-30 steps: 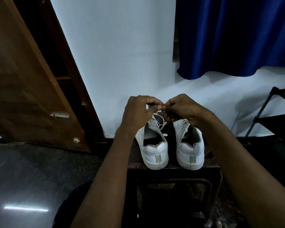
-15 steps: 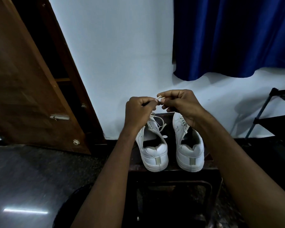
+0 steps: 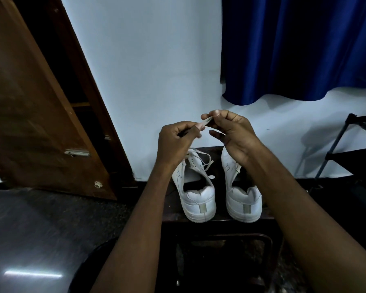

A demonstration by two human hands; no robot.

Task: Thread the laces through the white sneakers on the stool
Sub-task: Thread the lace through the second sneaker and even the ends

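Stool [image 3: 268,218] sitting nearest, dark, carrying both sneakers heel-toward-camera; left sneaker [image 3: 195,195] and right sneaker [image 3: 242,199] standing side by side, just apart, toes pointing at the wall [image 3: 156,70].

Left sneaker showing a lace [image 3: 206,162] partly threaded through the lower eyelets, loose end looping out over the tongue; right sneaker looking unlaced from here, though its front is hidden behind the wrist.

Above the sneakers, both hands raised and working one lace end [image 3: 206,121]; left hand [image 3: 175,140] pinching it between thumb and forefinger, other fingers curled; right hand [image 3: 230,132] pinching the same end from the other side, lower fingers curling loose. So both grips closed on the lace, nothing else held.

Handling judgement: lace is light, flat, floppy, no stiffness along its length; only the tip will push through an eyelet, so hold right behind the tip; further back it will buckle. Likely twisting or flattening the end before feeding. Sneakers are light and may slide on the stool when the lace gets pulled; bracing the upper probably needed.

Beyond: blue curtain [image 3: 294,49] hanging right, wooden door [image 3: 30,102] leaning left.
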